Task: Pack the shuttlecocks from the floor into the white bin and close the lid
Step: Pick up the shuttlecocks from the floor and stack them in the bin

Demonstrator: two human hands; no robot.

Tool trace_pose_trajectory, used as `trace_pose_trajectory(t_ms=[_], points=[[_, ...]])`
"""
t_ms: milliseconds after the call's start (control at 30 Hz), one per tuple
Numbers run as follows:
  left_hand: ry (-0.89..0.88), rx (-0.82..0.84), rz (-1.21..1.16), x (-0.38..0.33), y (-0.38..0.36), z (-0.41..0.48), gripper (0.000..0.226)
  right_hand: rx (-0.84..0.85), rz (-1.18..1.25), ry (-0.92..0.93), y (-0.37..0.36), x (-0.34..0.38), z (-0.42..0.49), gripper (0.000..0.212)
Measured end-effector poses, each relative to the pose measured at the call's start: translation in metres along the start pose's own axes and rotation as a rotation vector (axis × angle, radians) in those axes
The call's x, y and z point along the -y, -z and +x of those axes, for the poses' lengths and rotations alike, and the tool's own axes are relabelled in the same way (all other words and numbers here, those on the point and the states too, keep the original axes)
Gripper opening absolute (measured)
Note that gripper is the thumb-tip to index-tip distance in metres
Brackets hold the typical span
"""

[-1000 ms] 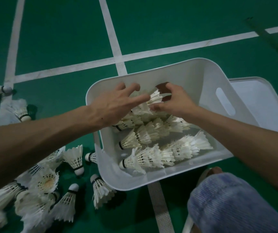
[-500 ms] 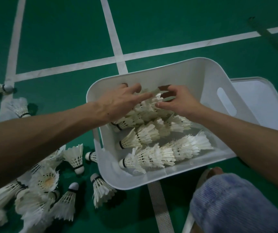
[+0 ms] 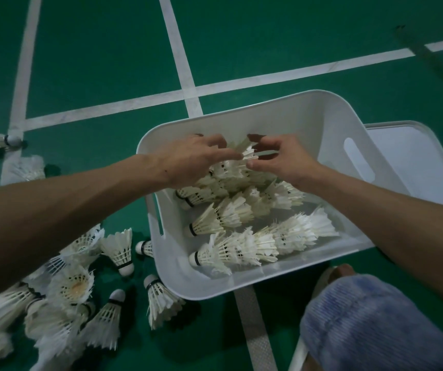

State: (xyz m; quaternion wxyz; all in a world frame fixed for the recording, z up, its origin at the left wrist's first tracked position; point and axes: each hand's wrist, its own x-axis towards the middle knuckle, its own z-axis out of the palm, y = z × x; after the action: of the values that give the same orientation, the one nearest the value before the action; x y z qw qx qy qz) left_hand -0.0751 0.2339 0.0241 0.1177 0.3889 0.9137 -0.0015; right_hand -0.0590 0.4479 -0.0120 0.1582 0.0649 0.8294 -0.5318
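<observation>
I am reading the white bin [image 3: 308, 121] as smooth moulded plastic, its walls giving off a soft, semi-matt sheen. Inside it, the shuttlecocks [image 3: 241, 245] are showing white feather skirts, frayed and rough at the tips, with dark bands above smooth rounded caps. Right of the bin, the lid [image 3: 415, 162] is appearing as the same smooth white plastic. Under the bin, the floor [image 3: 108, 62] is looking like matt green court covering, and the white lines [image 3: 252, 311] on it are showing an embossed, tape-like grain. By the bin's near right corner, blue-grey cloth [image 3: 370, 322] is looking soft and fuzzy.
</observation>
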Motion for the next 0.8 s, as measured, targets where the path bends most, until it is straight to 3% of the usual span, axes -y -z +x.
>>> trace_pose_trajectory(t_ms=[233, 467, 633, 800], points=[[0.046, 0.007, -0.105, -0.001, 0.007, -0.005, 0.072, -0.025, 0.02, 0.008, 0.004, 0.008, -0.004, 0.064], [0.077, 0.034, -0.131, -0.006, 0.009, -0.008, 0.079, -0.025, -0.053, 0.055, -0.001, 0.013, -0.01, 0.074], [0.08, 0.055, -0.111, -0.003, 0.018, -0.014, 0.083, -0.091, -0.176, 0.079, 0.007, 0.025, -0.021, 0.071], [0.115, 0.011, -0.085, -0.004, 0.044, -0.038, 0.058, -0.064, -0.396, 0.149, 0.011, 0.055, -0.049, 0.062]])
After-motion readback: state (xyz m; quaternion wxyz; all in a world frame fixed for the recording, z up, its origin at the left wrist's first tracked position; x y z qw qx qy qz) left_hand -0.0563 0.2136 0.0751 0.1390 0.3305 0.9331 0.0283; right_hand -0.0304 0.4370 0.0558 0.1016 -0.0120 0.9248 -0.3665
